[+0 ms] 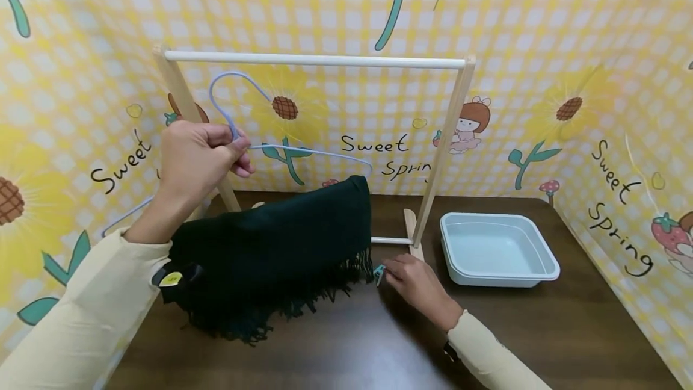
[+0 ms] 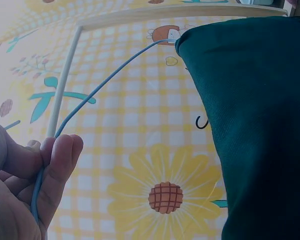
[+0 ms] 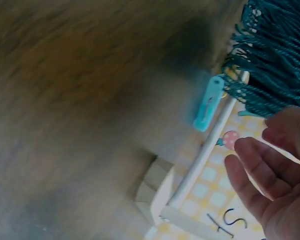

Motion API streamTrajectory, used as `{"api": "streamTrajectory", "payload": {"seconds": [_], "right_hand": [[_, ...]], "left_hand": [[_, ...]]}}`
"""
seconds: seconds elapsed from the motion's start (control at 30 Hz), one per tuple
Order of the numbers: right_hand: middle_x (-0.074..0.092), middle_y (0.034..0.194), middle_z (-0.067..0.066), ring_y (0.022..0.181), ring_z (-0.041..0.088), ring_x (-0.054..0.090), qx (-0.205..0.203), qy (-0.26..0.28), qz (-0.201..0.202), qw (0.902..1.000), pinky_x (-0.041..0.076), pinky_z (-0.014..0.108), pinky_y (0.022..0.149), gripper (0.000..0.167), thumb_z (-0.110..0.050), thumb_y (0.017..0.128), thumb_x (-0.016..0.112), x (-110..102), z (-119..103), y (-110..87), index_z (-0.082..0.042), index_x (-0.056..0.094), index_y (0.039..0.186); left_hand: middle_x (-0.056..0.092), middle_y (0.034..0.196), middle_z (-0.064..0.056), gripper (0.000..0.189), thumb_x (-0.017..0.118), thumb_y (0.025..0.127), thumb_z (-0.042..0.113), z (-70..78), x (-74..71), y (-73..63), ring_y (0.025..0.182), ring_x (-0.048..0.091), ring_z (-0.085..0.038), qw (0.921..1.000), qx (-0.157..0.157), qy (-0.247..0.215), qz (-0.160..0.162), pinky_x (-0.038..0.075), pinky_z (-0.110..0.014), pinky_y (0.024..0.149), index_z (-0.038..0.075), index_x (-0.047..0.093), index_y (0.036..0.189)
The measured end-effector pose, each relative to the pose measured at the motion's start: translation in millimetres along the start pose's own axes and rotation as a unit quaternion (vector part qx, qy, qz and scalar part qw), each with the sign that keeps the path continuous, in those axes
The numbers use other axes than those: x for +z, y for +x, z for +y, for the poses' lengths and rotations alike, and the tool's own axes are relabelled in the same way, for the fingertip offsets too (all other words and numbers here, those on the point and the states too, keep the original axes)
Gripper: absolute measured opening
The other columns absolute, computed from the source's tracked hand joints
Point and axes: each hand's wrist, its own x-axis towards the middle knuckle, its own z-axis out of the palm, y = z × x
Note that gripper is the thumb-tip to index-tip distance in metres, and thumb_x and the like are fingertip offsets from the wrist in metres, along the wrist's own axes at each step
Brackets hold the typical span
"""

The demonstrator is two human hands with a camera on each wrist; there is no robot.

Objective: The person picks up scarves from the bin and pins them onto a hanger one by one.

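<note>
My left hand point(image 1: 203, 152) pinches a pale blue clothes hanger point(image 1: 311, 149) at the neck, just under its hook. A dark green fringed scarf point(image 1: 281, 227) hangs folded over the hanger's lower part, its tassels low over the table. In the left wrist view, thumb and fingers close around the hanger wire point(image 2: 97, 90), and the scarf point(image 2: 255, 100) drapes at the right. Near the scarf's right end, my right hand point(image 1: 417, 287) is beside a teal clothespin point(image 1: 379, 272). The right wrist view shows that clothespin point(image 3: 209, 104) apart from the loosely bent fingers point(image 3: 255, 172).
Behind the scarf stands a wooden rack with a white top rail point(image 1: 314, 60) and a white lower bar point(image 1: 391, 241). A light blue plastic basin point(image 1: 500, 248) sits to the right on the brown table point(image 1: 346, 354). Yellow checked cloth point(image 1: 325, 11) surrounds the table.
</note>
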Motion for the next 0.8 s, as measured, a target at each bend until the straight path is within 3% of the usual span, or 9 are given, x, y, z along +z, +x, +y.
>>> {"api": "streamTrajectory", "payload": {"seconds": [0.1,0.2,0.33,0.47,0.63,0.8], "right_hand": [[0.074,0.094,0.005,0.085,0.019,0.069,0.028,0.0,-0.033,0.9991,0.064,0.034,0.068,0.03,0.006,0.08,0.081,2,4,-2.0,-0.004,0.078,0.107],[0.075,0.104,0.008,0.09,0.022,0.066,0.025,-0.007,-0.071,0.9972,0.063,0.035,0.071,0.034,0.009,0.082,0.076,2,6,-0.5,-0.003,0.076,0.115],[0.073,0.119,0.014,0.101,0.027,0.066,-0.031,-0.001,-0.136,0.9903,0.062,0.037,0.084,0.036,0.012,0.087,0.067,6,10,5.3,0.001,0.072,0.121],[0.07,0.122,0.018,0.114,0.03,0.065,-0.091,0.012,-0.166,0.9818,0.061,0.039,0.096,0.042,0.016,0.084,0.067,13,14,10.4,0.004,0.069,0.124],[0.07,0.114,0.012,0.107,0.025,0.064,-0.136,-0.009,-0.175,0.9751,0.061,0.032,0.09,0.044,0.014,0.08,0.074,20,13,9.5,0.001,0.071,0.122],[0.07,0.109,0.008,0.1,0.021,0.061,-0.142,-0.041,-0.192,0.9702,0.06,0.03,0.086,0.042,0.006,0.081,0.079,20,11,10.6,-0.002,0.072,0.121]], "left_hand": [[0.067,0.057,0.015,0.025,0.07,0.095,0.007,1.2,-3.8,1.0,0.049,0.068,-0.002,0.9999,-0.003,0.01,0.001,0.06,-0.014,0.057,-0.009,0.077,0.077],[0.068,0.056,0.014,0.026,0.07,0.095,0.007,2.6,-5.9,0.8,0.049,0.068,-0.003,0.9999,-0.009,0.013,0.005,0.06,-0.014,0.057,-0.009,0.077,0.075],[0.068,0.056,0.013,0.024,0.07,0.094,0.006,1.5,-9.1,-0.4,0.049,0.068,-0.004,0.9997,-0.019,0.012,0.008,0.06,-0.016,0.056,-0.01,0.077,0.077],[0.068,0.057,0.013,0.023,0.071,0.094,0.005,0.1,-12.3,0.3,0.049,0.068,-0.004,0.9997,-0.016,0.012,0.01,0.06,-0.016,0.055,-0.01,0.077,0.079],[0.069,0.057,0.012,0.023,0.07,0.094,0.003,-3.9,-12.7,-2.4,0.05,0.068,-0.004,0.9999,-0.014,0.008,0.002,0.061,-0.018,0.054,-0.011,0.076,0.077],[0.07,0.059,0.007,0.024,0.069,0.094,0.002,-6.8,-10.7,-4.0,0.05,0.068,-0.003,0.9999,-0.003,0.008,-0.004,0.061,-0.018,0.054,-0.01,0.075,0.074]]}}
